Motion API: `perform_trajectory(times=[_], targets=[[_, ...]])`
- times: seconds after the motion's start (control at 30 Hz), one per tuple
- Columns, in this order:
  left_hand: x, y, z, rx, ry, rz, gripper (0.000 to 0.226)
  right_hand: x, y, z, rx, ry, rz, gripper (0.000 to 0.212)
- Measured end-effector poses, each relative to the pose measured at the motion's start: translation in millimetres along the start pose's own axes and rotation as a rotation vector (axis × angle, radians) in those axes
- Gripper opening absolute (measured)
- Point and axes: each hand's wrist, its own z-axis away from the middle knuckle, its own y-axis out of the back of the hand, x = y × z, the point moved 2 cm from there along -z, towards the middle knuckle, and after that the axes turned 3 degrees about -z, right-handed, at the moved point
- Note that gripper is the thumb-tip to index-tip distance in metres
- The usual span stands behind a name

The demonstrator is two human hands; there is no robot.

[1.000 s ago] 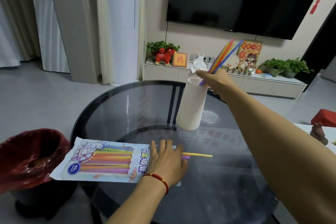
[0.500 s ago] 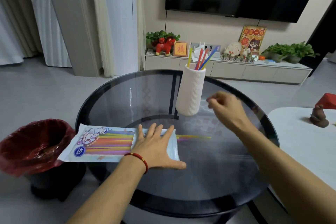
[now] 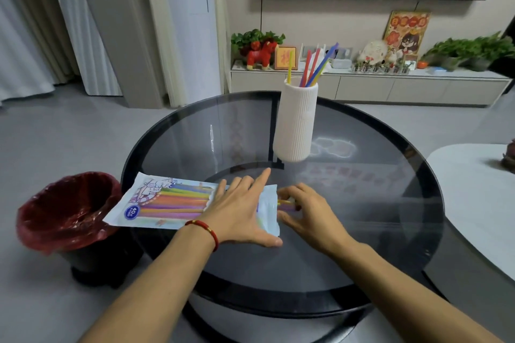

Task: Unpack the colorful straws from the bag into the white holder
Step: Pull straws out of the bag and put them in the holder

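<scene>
The left hand is laid flat, fingers spread and straight, on the open end of one straw bag, which is pressed to the round glass desk. Just right of that hand, the right hand is curled at the bag's mouth, where straw ends stick out between thumb and fingers; whether this grip is already pinched on them cannot be told, and their number is too blurred to count. Coloured straws are seen through the bag's clear window, to the left of the left hand. One white holder stands upright on the desk, beyond both hands and well apart from them. At least four straws are counted in it: one yellow, two red, one blue, all leaning out of its top. One bin with a red liner sits on the floor, left of the bag. A red bracelet is worn on the left wrist.
</scene>
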Motion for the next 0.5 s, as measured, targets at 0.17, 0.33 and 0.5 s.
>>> perform_trajectory(times=[0.17, 0.33, 0.5], targets=[[0.4, 5.5, -5.5, 0.03, 0.02, 0.081, 0.142, -5.5, -3.4, -2.1, 0.012, 0.017, -0.002, 0.025], [1.7, 6.8, -6.3, 0.058, 0.013, 0.092, 0.135, -7.4, 1.7, -3.9, -0.052, 0.092, 0.096, 0.019], [-10.2, 5.2, -0.1, 0.019, 0.023, 0.012, 0.128, 8.3, 26.0, -3.4, -0.055, 0.062, -0.011, 0.021]])
